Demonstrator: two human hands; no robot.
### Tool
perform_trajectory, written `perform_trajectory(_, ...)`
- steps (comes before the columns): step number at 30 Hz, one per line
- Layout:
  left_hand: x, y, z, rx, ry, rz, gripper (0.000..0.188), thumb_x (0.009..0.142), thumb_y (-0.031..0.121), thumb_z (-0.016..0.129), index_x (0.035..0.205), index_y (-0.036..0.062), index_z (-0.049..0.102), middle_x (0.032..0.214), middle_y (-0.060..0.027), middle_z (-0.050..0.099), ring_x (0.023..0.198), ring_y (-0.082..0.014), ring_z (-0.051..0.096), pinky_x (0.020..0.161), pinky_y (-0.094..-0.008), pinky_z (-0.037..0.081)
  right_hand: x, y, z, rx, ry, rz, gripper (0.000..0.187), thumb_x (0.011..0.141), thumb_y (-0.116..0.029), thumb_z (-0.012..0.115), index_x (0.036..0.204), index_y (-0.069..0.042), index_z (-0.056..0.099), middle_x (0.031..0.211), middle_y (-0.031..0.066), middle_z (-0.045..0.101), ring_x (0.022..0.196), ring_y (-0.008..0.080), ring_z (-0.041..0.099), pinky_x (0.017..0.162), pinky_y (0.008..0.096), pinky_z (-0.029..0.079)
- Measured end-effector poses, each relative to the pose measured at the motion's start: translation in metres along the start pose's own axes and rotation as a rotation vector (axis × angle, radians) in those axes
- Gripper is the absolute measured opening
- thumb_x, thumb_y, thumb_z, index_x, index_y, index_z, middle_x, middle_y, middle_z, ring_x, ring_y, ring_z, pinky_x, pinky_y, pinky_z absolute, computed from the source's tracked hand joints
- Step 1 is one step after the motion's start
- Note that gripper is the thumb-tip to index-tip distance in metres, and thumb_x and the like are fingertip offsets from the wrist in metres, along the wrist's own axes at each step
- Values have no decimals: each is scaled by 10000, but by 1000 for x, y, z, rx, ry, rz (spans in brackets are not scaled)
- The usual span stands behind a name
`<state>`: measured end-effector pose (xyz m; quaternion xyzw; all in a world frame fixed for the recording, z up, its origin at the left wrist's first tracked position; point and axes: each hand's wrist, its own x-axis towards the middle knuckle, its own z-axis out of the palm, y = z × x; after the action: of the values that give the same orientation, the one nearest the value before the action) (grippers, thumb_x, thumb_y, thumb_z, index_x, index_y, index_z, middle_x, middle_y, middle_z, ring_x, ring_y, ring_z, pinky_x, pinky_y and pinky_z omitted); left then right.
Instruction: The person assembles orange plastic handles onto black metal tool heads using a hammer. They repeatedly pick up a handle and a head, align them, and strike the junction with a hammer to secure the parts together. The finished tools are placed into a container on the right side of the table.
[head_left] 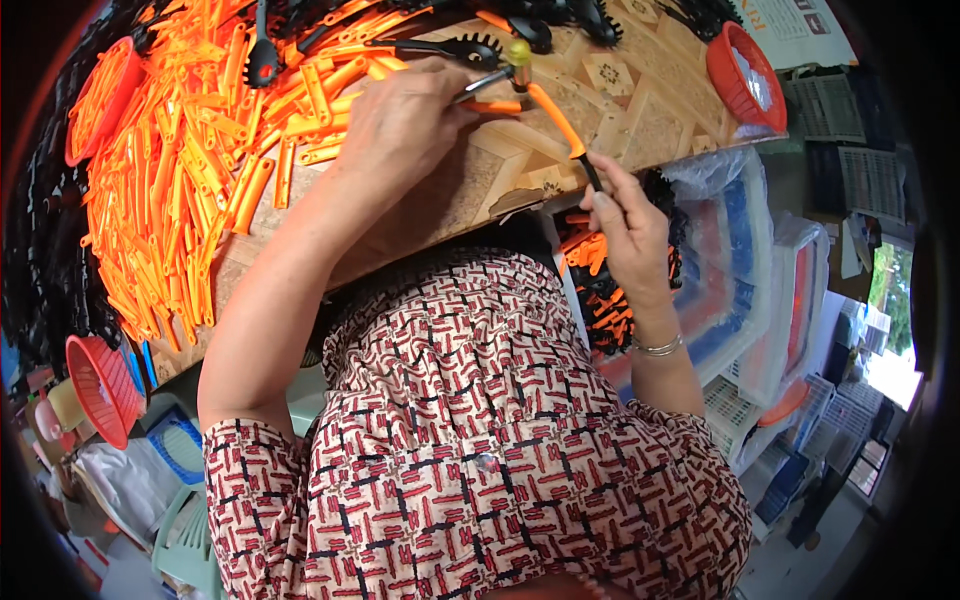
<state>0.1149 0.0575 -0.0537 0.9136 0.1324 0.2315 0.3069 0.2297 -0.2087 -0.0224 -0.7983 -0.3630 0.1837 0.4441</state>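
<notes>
My left hand (405, 125) is closed around a small hammer with a metal shaft and a yellow-tipped head (519, 58). The hammer head is at the far end of an orange handle (556, 120), touching or very close to it. My right hand (630, 225) pinches the black shaft (592, 174) fitted into that handle; its other end is hidden by my fingers. Just beyond my left hand lies a black slotted spoon-like utensil head with teeth (478, 50). Another orange piece (497, 106) lies on the table beside that hand.
Loose orange handles (165, 215) heap over the left of the patterned table (650, 95). Black utensil parts line its far and left edges. Red baskets stand at the right (745, 80) and left (105, 390). Below my right hand, a container holds orange-and-black utensils (605, 300).
</notes>
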Motion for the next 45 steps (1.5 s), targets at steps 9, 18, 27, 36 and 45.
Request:
perform_trajectory(9, -21, 23, -58, -696, -347, -456, 124, 948, 97, 710, 1050, 27, 722, 775, 41, 605, 673, -33, 531, 581, -209, 422, -6, 3, 32, -523, 107, -590, 455, 757, -43, 796, 1198, -144, 744, 901, 41, 639, 801, 234, 599, 707, 361, 493)
perform_trajectory(18, -9, 30, -36, -320, -612, -361, 196, 915, 148, 720, 1040, -1, 746, 842, -30, 710, 802, -105, 617, 752, -287, 494, -3, 0, 35, -545, 115, -632, 455, 735, -24, 786, 1169, -158, 756, 926, 36, 651, 823, 229, 612, 725, 361, 498)
perform_trajectory(27, 5, 36, -30, -134, -532, -187, 169, 863, 163, 746, 981, 42, 750, 809, -123, 679, 764, -226, 638, 731, -364, 487, 1, 1, 31, -506, 54, -654, 455, 735, -13, 789, 1172, -128, 743, 948, 44, 655, 809, 237, 613, 704, 368, 490)
perform_trajectory(36, 4, 33, -27, -168, -530, -155, 160, 825, 153, 778, 930, 41, 733, 805, -133, 625, 800, -279, 625, 738, -394, 477, 3, 6, 32, -518, 27, -686, 553, 755, -11, 761, 1290, -125, 678, 949, 50, 653, 806, 238, 612, 701, 370, 498)
perform_trajectory(45, 1, 27, -22, -72, -491, -99, 178, 830, 167, 765, 941, 36, 719, 839, -161, 646, 831, -341, 641, 758, -427, 491, 7, -3, 28, -621, -55, -700, 556, 765, -33, 736, 1308, -128, 666, 863, 29, 624, 740, 227, 570, 651, 355, 484)
